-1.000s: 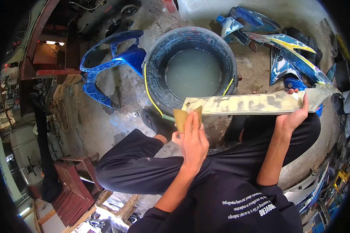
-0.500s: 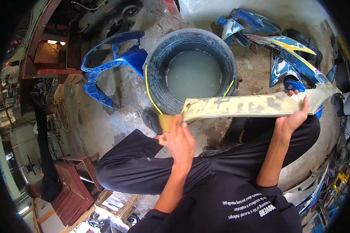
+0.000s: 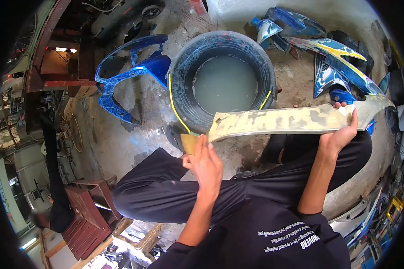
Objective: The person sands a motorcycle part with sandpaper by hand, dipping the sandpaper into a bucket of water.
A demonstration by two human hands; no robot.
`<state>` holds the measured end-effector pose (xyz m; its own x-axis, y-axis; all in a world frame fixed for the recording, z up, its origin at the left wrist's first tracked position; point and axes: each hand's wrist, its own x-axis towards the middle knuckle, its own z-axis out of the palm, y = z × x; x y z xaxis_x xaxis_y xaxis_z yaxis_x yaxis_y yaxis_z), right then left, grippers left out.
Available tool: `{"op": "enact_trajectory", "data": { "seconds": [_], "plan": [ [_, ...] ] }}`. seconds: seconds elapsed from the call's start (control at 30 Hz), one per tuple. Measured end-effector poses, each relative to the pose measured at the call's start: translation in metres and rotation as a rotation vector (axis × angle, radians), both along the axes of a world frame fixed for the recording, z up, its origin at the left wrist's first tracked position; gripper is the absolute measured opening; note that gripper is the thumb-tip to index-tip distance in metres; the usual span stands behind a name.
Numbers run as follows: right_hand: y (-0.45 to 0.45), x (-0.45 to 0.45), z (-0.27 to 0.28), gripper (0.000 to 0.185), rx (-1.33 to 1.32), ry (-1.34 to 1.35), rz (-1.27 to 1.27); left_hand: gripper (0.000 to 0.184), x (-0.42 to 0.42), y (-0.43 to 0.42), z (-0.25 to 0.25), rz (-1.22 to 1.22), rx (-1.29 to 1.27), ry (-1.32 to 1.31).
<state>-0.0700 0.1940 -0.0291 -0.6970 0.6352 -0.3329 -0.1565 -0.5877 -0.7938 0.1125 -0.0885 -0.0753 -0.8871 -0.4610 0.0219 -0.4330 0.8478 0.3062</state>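
Observation:
Across my lap lies a long motorcycle body panel [image 3: 274, 121], its surface patched in cream and grey. My right hand [image 3: 339, 133] is closed round the panel's right part, with fingertips showing over the far edge. My left hand [image 3: 205, 166] pinches a tan piece of sandpaper [image 3: 190, 144] at the panel's left end. The sandpaper sticks out to the left of the fingers; whether it touches the panel I cannot tell. Just beyond the panel stands a black bucket [image 3: 175, 89] of cloudy water [image 3: 226, 85].
A blue plastic fairing frame [image 3: 104, 101] lies on the concrete floor left of the bucket. Several blue, white and yellow fairing parts [image 3: 332, 51] are piled at the right. A dark red wooden bench [image 3: 87, 219] stands at lower left, with a person [image 3: 54, 179] beside it.
My left hand and the sandpaper have shifted slightly left and down, off the panel's end edge. My right hand keeps its hold on the panel.

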Motion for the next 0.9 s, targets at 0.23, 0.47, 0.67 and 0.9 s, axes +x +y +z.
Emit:
{"op": "enact_trajectory", "data": {
  "seconds": [0.23, 0.47, 0.67, 0.9],
  "plan": [
    [0.000, 0.000, 0.002, 0.029, 0.014, 0.025, 0.046, 0.031, -0.016, 0.018, 0.012, -0.064, 0.058, 0.047],
    [-0.003, 0.001, 0.002, 0.027, 0.008, -0.015, -0.014, 0.039, -0.004, 0.017, 0.001, -0.017, -0.002, -0.002],
    [-0.002, -0.002, 0.001, 0.026, 0.002, -0.030, -0.035, 0.040, -0.004, 0.009, -0.006, 0.047, -0.041, -0.027],
    [-0.003, 0.000, 0.006, 0.024, 0.068, -0.045, 0.030, 0.042, -0.002, -0.009, -0.006, 0.060, -0.055, 0.060]
  ]
}}
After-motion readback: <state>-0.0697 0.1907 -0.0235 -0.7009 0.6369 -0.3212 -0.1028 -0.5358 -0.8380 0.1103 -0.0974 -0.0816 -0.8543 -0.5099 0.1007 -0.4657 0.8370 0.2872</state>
